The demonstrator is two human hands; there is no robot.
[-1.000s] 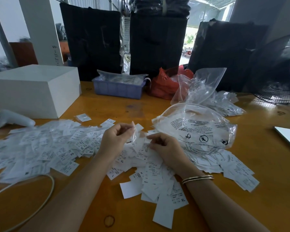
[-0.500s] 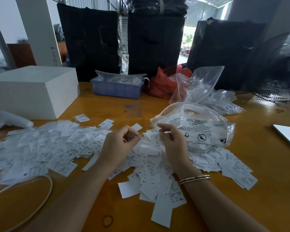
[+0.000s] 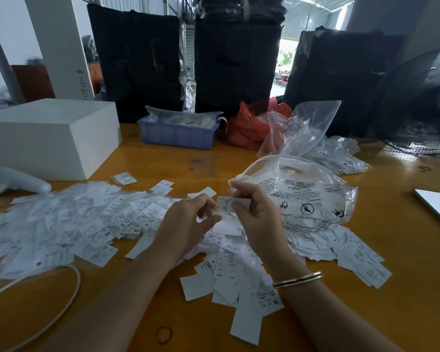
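Several small white size labels (image 3: 69, 224) lie spread over the wooden table (image 3: 404, 275), with another heap (image 3: 234, 270) under my wrists. My right hand (image 3: 257, 219) pinches one printed label (image 3: 229, 203) just above the heap. My left hand (image 3: 186, 224) is beside it, its fingers curled at the label's left end and pinching it too. A clear printed plastic bag (image 3: 302, 196) lies just right of my right hand, with more labels (image 3: 353, 255) under and beside it.
A white box (image 3: 48, 138) and a white handheld device (image 3: 13, 182) sit at the left, a cable (image 3: 61, 308) loops at the front left. A blue tray (image 3: 178, 132), a red bag (image 3: 249, 128) and clear bags (image 3: 310, 130) stand behind. A phone (image 3: 434, 204) lies at the right, a fan (image 3: 422, 107) behind it.
Both hands rose a little from the heap and came together. A single label is now held between them, where earlier the fingers were picking in the pile.
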